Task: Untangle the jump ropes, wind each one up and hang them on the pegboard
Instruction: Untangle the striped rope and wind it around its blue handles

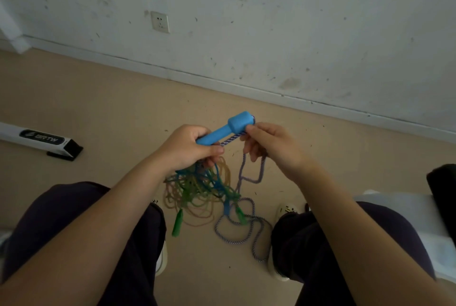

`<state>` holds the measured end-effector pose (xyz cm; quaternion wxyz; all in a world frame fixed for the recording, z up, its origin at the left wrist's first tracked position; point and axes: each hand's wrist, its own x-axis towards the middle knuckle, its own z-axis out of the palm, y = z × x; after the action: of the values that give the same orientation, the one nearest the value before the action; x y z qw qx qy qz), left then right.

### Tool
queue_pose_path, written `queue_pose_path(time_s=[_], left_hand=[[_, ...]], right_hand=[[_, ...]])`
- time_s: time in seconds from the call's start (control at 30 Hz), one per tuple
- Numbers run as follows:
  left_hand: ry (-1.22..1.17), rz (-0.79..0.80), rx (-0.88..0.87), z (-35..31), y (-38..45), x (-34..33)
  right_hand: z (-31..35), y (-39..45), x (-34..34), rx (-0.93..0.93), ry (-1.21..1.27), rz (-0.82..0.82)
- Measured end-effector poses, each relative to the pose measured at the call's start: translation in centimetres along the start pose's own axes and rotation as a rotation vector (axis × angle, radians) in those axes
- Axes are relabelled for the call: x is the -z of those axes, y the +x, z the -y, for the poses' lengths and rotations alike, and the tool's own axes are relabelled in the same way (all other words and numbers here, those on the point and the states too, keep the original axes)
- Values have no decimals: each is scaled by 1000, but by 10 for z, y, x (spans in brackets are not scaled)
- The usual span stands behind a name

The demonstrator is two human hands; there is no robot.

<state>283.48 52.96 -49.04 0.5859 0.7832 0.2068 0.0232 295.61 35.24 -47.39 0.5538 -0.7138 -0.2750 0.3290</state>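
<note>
Head view: the blue handle of a jump rope sits tilted in the air between the knees, its thin end gripped in the left hand. The right hand pinches the blue-and-white twisted rope just beside the handle's thick end. That rope trails down to the floor. A tangled bundle of green, blue and tan ropes hangs from the left hand, 2 green handles dangling. A white box lies left, near the wall.
</note>
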Motion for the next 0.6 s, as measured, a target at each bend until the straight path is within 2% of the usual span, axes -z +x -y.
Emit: queue_pose_path(time_s=[0.13,0.2,0.27,0.43,0.53,0.6], left_hand=[[-17,3,-37,-4,-3,-11],[-24,26,-27,-4,-5,-13],[-33,47,-21,-4,-5,-15],[-129,-9,42,-4,-1,-8],[-23,-121,90,-3,1,-3],[-62,-109,89,0,1,-3]], right_hand=[[-2,-1,-18,-64,-207,128],[-2,2,-20,-109,-348,135],[-1,4,-14,-118,-390,135],[-7,4,-6,-52,-279,32],[-13,4,-2,-62,-173,-20],[-15,4,0,-85,-104,-18]])
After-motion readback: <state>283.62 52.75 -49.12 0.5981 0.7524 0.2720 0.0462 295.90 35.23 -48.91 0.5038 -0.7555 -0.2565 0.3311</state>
